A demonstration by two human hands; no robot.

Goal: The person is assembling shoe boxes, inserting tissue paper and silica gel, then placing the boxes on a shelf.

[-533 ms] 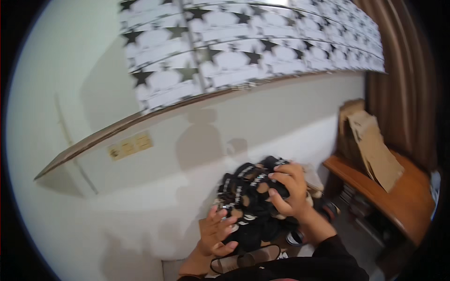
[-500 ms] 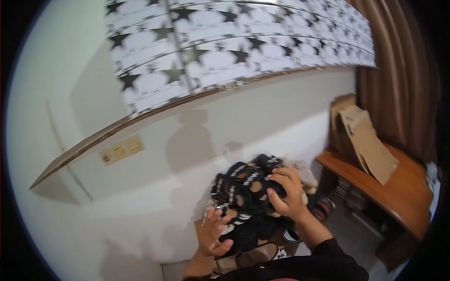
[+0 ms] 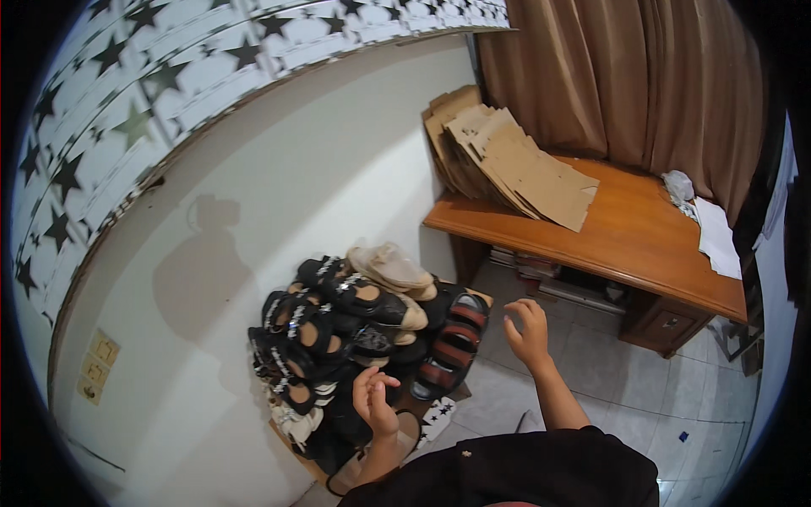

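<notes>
A heap of black shoes and sandals (image 3: pixel 312 334) is stacked against the white wall, several with glittery straps and tan insoles. My left hand (image 3: pixel 376 401) hovers over the heap's near side, its fingers bent and apart, with nothing in it. To the right of the heap, above the floor, my right hand (image 3: pixel 528 329) is raised with curved fingers and an empty palm. Between the hands lies a black sandal with dark red straps (image 3: pixel 460 335). Cream shoes in clear plastic (image 3: pixel 389 266) top the far end of the pile.
A wooden desk (image 3: pixel 642 228) stands at the right, with flattened cardboard (image 3: pixel 524 160) leaning on it and white papers (image 3: pixel 718 237) at its far end. Star-printed boxes (image 3: pixel 169 76) line a shelf at upper left. Brown curtains (image 3: pixel 625 84) hang behind the desk.
The view has turned right, bringing more of the desk and floor in. My right hand has gone from over the shoe heap to beside it; both hands remain empty.
</notes>
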